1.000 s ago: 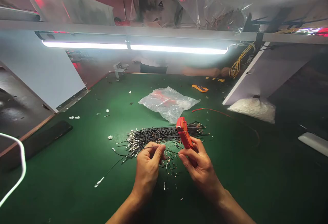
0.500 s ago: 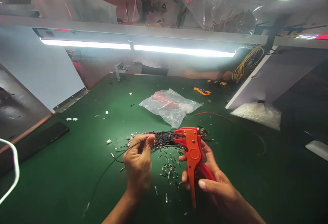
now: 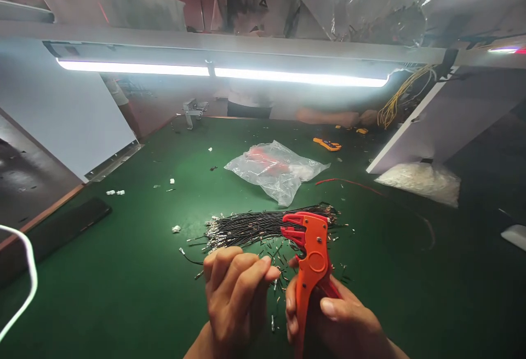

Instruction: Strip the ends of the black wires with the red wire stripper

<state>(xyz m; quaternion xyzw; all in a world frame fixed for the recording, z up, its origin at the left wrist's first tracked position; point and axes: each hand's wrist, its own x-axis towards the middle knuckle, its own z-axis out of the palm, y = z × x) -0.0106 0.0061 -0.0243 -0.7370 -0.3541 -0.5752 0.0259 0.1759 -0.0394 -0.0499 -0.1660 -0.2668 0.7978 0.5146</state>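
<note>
My right hand point(image 3: 349, 312) is wrapped round the handles of an orange-red wire stripper point(image 3: 314, 249), held upright with its jaws pointing left. To its left, my left hand point(image 3: 236, 290) is closed in a pinch, the fingertips a short way from the stripper. Whatever sits between those fingers is hidden. Behind both hands lies a bundle of black wires point(image 3: 250, 227) with metal terminals at the left ends. Short wire scraps point(image 3: 283, 260) and a loose terminal point(image 3: 273, 323) are scattered between the hands.
Beyond the bundle lies a clear plastic bag point(image 3: 275, 170) with something red inside. A yellow-orange tool point(image 3: 327, 144) and a red wire point(image 3: 349, 182) are farther right. A bag of pale parts point(image 3: 423, 181) leans by the right panel. Across the table stands a person point(image 3: 257, 5).
My left hand has come down and turned, and the black wire that trailed from it no longer shows. The wire stripper in my right hand has shifted slightly down and right.
</note>
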